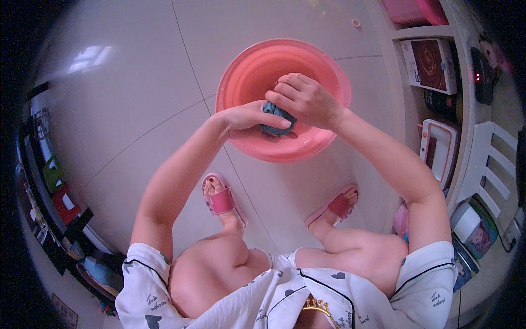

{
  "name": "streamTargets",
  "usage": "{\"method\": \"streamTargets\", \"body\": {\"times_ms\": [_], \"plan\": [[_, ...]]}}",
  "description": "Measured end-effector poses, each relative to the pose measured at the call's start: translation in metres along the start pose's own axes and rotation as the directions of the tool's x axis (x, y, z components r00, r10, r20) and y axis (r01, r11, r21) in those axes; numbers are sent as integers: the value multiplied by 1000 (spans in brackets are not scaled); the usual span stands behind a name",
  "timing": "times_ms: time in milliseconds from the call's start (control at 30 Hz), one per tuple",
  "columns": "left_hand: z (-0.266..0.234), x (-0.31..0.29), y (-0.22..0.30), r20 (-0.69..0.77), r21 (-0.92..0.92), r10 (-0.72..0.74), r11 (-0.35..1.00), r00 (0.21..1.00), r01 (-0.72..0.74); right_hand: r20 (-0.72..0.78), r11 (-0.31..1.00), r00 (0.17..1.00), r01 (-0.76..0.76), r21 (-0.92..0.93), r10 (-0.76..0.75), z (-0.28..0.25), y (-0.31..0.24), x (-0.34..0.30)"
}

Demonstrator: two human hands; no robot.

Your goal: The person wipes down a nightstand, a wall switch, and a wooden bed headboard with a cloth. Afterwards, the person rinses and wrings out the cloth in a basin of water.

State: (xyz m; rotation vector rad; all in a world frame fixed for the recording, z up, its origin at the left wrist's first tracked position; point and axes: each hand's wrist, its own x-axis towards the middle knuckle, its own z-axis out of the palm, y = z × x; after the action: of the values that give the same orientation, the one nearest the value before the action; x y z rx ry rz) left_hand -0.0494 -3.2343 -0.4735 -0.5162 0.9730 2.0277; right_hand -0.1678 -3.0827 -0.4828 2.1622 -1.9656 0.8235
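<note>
A bunched dark teal cloth (pixel 276 118) is squeezed between my hands above a pink plastic basin (pixel 290 153). My left hand (pixel 249 117) is closed round the cloth from the left, with the thumb lying across its near side. From the right, my right hand (pixel 307 100) grips the cloth's far end with curled fingers, its knuckles up. Most of that end is hidden by the fist. Below the hands, the inside of the basin looks orange-red; whether it holds water is hard to tell.
The basin stands on a pale tiled floor (pixel 137 104), in front of my feet in pink slippers (pixel 221 200). Shelves on the right hold a boxed item (pixel 429 66) and a white-framed board (pixel 438 151). Dark shelving with several items lines the left edge. A small ring-like object (pixel 356 23) lies beyond the basin.
</note>
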Motion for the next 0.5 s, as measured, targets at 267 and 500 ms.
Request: {"method": "streamTargets", "body": {"times_ms": [267,500], "plan": [[-12,17,4,-119,467,3,882,993,54,449,939,835,-342,-29,318,6,-7,0],[-8,30,-15,-177,918,521,393,835,-50,672,842,583,-527,-115,456,-7,-13,16]]}}
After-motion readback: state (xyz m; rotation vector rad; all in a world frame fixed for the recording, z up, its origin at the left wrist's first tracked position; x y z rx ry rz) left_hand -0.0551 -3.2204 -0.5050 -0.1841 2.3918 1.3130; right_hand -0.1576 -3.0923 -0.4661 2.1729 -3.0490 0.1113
